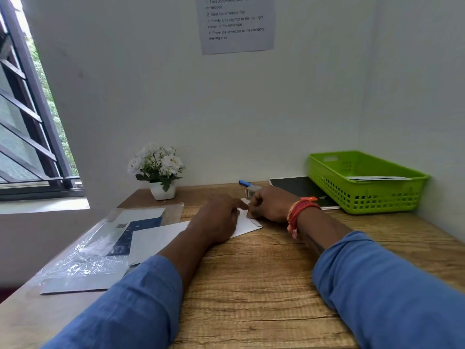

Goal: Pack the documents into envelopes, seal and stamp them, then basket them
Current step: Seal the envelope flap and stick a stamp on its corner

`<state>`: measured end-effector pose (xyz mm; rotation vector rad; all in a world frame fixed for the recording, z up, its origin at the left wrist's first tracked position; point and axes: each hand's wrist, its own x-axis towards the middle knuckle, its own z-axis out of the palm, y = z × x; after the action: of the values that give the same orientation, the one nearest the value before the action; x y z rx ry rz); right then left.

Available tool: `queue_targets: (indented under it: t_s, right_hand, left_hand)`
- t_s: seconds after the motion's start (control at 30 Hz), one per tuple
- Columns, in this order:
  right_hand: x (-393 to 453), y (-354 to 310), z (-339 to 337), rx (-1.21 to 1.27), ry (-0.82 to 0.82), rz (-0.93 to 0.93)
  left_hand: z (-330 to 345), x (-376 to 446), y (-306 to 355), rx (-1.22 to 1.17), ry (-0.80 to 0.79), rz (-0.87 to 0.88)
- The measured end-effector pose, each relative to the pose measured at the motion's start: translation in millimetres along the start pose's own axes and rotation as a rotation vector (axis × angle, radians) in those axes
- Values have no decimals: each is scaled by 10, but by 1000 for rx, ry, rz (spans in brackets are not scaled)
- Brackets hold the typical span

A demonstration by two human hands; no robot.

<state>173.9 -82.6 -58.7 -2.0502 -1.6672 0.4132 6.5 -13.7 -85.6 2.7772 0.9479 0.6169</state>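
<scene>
A white envelope [161, 239] lies flat on the wooden desk [251, 285], its right end under both hands. My left hand [219, 217] rests on it, index finger stretched toward the far right corner. My right hand [269, 204] is curled at that same corner, fingertips pinched together on the envelope's edge; what they pinch is too small to make out. Just behind the right hand stands a small grey stamp roll [252, 191]. The green plastic basket [362, 182] sits at the back right with at least one white envelope [377, 178] inside.
A clear plastic sleeve with a blue-printed pack [100, 248] lies at the left. A black notebook [302, 190] lies beside the basket, a blue glue stick [245, 183] by the wall, and a potted white flower [159, 167] at the back left. An instruction sheet [235, 21] hangs on the wall.
</scene>
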Motion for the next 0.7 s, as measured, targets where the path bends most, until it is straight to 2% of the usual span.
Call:
queue_targets:
  t_s: [0.13, 0.37, 0.53, 0.7]
  right_hand:
    - [27, -5, 32, -100, 54, 10]
    - [-53, -111, -153, -361, -176, 96]
    - [-91, -58, -258, -327, -292, 131]
    - [-85, -31, -285, -262, -312, 124]
  left_hand:
    - [-3, 12, 12, 62, -73, -3]
    - [36, 44, -6, 120, -83, -24]
    - [75, 90, -19, 104, -56, -100]
    - [140, 147, 83, 172, 0, -178]
